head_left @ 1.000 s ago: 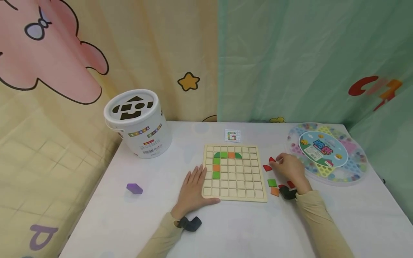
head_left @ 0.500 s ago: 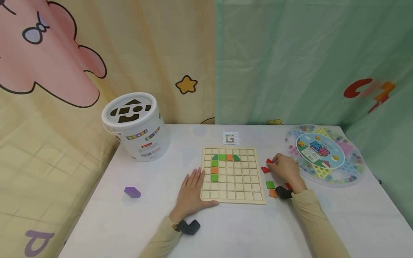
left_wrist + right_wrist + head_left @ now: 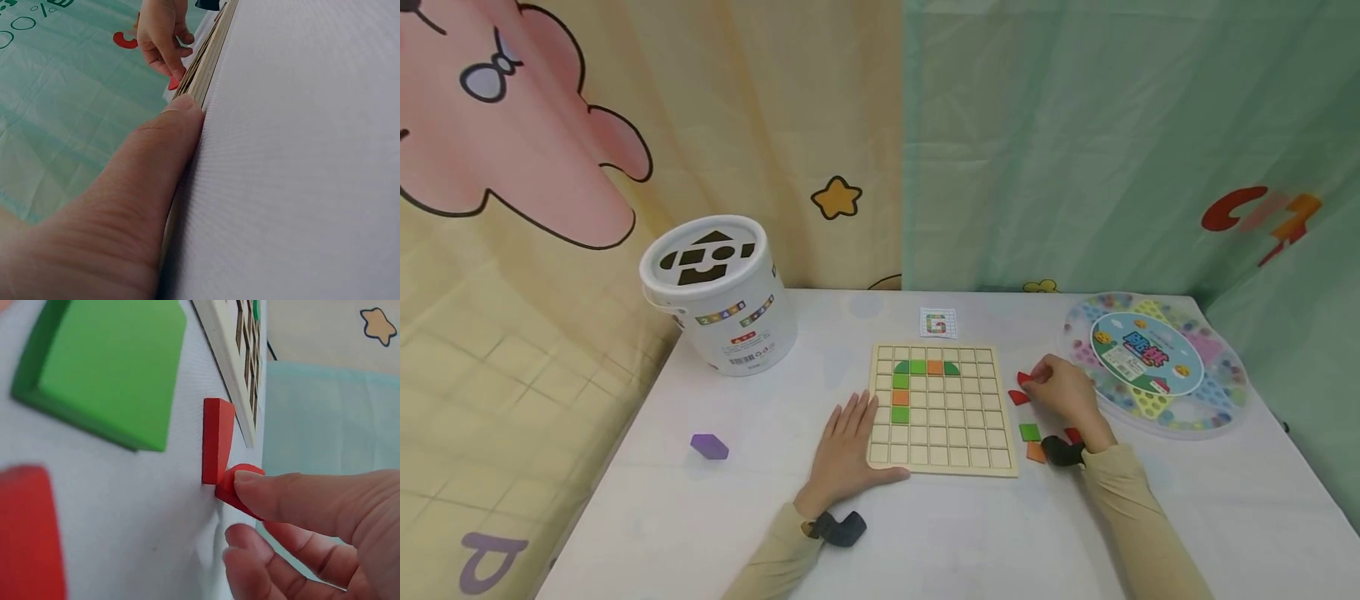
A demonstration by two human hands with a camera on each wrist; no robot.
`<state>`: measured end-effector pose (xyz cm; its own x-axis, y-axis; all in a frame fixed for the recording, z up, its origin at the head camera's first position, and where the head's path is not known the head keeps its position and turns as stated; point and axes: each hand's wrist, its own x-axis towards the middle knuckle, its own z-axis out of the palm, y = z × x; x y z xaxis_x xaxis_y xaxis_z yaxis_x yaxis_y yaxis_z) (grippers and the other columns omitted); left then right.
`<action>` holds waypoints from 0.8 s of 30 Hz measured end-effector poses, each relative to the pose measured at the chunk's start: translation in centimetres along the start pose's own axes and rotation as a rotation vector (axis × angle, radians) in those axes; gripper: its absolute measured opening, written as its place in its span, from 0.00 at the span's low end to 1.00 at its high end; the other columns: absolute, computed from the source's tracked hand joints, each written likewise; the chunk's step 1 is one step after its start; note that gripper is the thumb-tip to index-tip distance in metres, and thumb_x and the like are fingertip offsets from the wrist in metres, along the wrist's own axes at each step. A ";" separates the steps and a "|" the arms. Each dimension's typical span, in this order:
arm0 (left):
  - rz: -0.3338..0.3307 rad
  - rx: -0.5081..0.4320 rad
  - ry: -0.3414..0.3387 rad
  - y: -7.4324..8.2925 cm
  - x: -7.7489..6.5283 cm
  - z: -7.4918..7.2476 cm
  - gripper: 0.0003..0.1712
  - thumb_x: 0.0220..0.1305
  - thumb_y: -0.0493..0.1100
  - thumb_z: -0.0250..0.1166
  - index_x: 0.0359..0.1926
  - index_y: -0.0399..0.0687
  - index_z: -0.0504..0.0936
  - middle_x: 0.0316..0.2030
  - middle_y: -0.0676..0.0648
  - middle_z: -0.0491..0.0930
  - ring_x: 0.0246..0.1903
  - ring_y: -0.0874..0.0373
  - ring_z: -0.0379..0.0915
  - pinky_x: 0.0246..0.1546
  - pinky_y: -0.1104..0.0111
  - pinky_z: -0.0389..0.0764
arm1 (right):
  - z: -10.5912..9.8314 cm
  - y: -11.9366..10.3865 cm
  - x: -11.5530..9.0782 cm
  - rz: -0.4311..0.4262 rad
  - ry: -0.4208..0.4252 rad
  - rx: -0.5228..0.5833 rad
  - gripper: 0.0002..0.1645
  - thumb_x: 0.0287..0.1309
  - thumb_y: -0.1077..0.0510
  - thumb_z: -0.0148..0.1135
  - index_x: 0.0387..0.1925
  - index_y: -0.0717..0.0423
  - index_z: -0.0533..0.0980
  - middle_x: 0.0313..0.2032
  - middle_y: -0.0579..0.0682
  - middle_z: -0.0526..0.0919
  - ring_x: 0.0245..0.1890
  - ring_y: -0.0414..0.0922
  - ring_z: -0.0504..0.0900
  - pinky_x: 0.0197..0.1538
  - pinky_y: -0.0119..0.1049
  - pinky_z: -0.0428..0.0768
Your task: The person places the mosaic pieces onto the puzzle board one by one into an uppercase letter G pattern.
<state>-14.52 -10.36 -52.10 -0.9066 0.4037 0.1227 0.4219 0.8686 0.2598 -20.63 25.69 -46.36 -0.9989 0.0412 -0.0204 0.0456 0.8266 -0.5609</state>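
A wooden grid board (image 3: 951, 433) lies on the table with green and orange squares and two dark green quarter-round pieces set in its cells. My left hand (image 3: 846, 454) lies spread at its left corner, fingertips at the left edge. In the left wrist view the thumb (image 3: 144, 169) rests along the board's near edge. Right of the board, my right hand (image 3: 1063, 390) pinches a red quarter-round block (image 3: 234, 487), thumb on its near face. Another red block (image 3: 217, 440) lies right beside it. Closer to that wrist are a green square block (image 3: 112, 369) and a blurred red block (image 3: 28, 534).
A pattern card (image 3: 938, 322) lies behind the board. At back left stands a white lidded bucket (image 3: 752, 333); a purple block (image 3: 710, 447) lies in front of it. A round clear game case (image 3: 1150, 354) is at right. An orange square (image 3: 1036, 452) lies near the right wrist.
The head view has shifted slightly. My right hand stays at the red blocks with only small finger movement, and the left hand keeps its place at the board.
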 end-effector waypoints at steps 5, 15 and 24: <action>0.005 0.011 0.007 -0.1 0.1 0.0 0.68 0.44 0.82 0.56 0.74 0.43 0.47 0.73 0.45 0.44 0.72 0.52 0.33 0.69 0.58 0.36 | 0.0 -0.1 -0.3 -0.031 0.026 0.057 0.11 0.54 0.58 0.66 0.31 0.61 0.74 0.27 0.54 0.80 0.25 0.49 0.76 0.26 0.39 0.71; 0.006 0.007 0.004 -0.1 -0.1 0.0 0.68 0.44 0.81 0.56 0.74 0.43 0.46 0.73 0.45 0.44 0.72 0.52 0.33 0.69 0.58 0.36 | 1.7 -2.3 -1.4 -0.158 0.121 0.115 0.10 0.54 0.61 0.65 0.37 0.61 0.76 0.27 0.50 0.78 0.19 0.42 0.74 0.21 0.35 0.70; -0.003 0.006 -0.006 0.0 0.0 -0.1 0.68 0.44 0.82 0.55 0.74 0.43 0.46 0.73 0.45 0.43 0.72 0.53 0.32 0.69 0.59 0.35 | 4.1 -6.4 -2.7 -0.289 0.026 0.213 0.07 0.53 0.63 0.67 0.33 0.58 0.76 0.26 0.45 0.78 0.18 0.39 0.70 0.19 0.34 0.68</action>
<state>-14.53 -10.34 -52.00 -0.9078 0.4029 0.1165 0.4194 0.8715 0.2542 -18.21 17.99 -46.13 -0.9697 -0.1607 0.1838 -0.2439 0.6708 -0.7004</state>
